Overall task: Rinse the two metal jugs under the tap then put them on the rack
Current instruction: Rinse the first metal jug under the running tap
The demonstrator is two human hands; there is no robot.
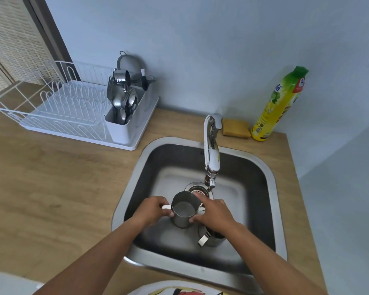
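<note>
A metal jug (183, 209) stands upright over the steel sink (271, 188), its mouth facing up. My left hand (151, 209) grips its handle on the left side. My right hand (213, 212) holds the jug's right wall, fingers curled round it. The jug sits a little in front of the tap (211, 154) spout, and no water stream shows. A second metal jug (211, 239) stands in the sink's front right, mostly hidden under my right wrist, with its handle pointing toward me. The white wire dish rack (58, 107) stands on the counter at back left.
The rack's cutlery caddy (124, 124) holds spoons, forks and a small steel cup. A strainer leans behind it. A yellow sponge (237, 128) and a yellow dish soap bottle (279, 103) stand behind the sink at right. Wooden counter (51, 177) spreads left of the sink.
</note>
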